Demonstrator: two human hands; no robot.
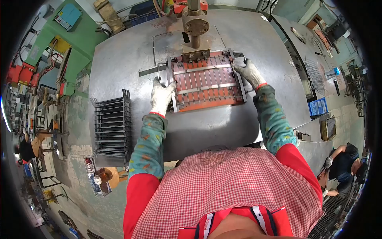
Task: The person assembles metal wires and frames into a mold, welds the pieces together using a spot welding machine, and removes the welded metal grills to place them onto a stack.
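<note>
A flat welding jig (195, 99) with a reddish-brown base lies on the steel table, under a vertical press head. Thin metal rods (199, 77) run front to back across it, with two flat strips (207, 87) lying crosswise. My left hand (160, 96), in a whitish glove, grips the jig's left side by the wire handle, thumb on the side bar. My right hand (251, 75), gloved too, holds the jig's right side near the other handle. The undersides of both hands are hidden. The press head's block (195, 51) stands over the jig's back edge.
A stack of dark wire racks (112, 127) sits on the table (207, 137) at left. A green machine (73, 40) stands back left. At right are another bench (292, 44), a blue crate (318, 106) and a co-worker (344, 169). A stool (115, 177) is at lower left.
</note>
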